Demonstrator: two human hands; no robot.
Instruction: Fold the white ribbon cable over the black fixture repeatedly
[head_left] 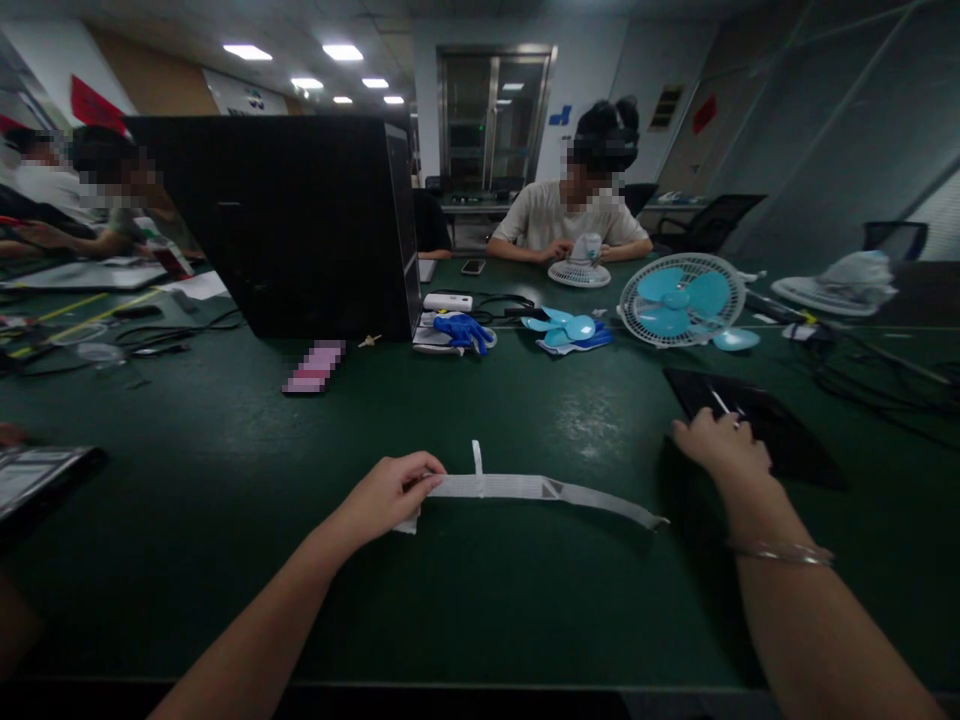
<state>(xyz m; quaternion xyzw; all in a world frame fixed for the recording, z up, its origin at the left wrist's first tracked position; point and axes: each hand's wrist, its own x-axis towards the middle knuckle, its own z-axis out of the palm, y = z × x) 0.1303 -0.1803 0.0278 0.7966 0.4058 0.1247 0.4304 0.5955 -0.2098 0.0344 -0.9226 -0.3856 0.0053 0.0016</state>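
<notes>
My left hand (394, 492) pinches the left end of a long white strip (536, 489) that stretches to the right just above the dark green table (480, 600). A short tab sticks up from the strip near my fingers. My right hand (721, 443) reaches into a flat black tray (780, 440) at the right. Its fingers are curled around a small thin whitish piece that I cannot name. A bracelet sits on my right wrist.
A large black box (300, 225) stands at the back left. A blue fan with a white grille (679, 300), loose blue fan blades (566, 328) and a blue glove (461, 330) lie behind. A person (574, 215) sits opposite with a fan base. Cables trail at the right.
</notes>
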